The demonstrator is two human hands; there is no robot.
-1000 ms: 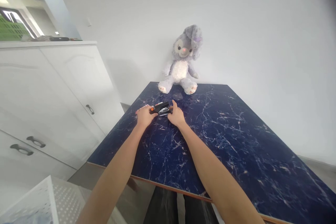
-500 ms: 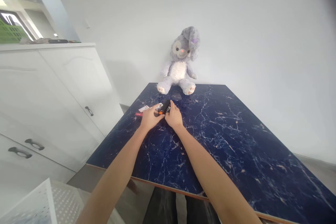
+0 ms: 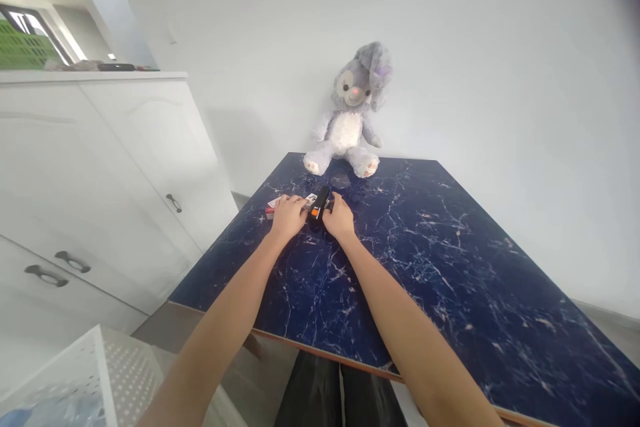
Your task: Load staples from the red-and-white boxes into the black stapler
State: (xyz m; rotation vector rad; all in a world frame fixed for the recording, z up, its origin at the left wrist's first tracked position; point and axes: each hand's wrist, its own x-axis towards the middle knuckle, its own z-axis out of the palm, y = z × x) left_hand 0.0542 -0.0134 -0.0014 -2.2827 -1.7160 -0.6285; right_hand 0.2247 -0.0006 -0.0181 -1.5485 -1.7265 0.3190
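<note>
Black orange-ended object (image 3: 322,200), on or just over the blue marbled table (image 3: 425,267), between left hand (image 3: 290,215) and right hand (image 3: 340,215), which stand apart, grips indeterminable; red item (image 3: 270,212) beside the left; handling apparently under way, completion not evident, remainder untellable.

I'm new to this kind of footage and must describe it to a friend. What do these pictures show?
There is no machine: these are a person's bare left hand and right hand. Every picture comes from one camera worn on the head, looking forward and down. A grey plush toy sits at the far side of the dark blue table; a red item lies beside the left hand, partly hidden. Between the hands is a black object with an orange part; whether either grips it is unclear.
</note>
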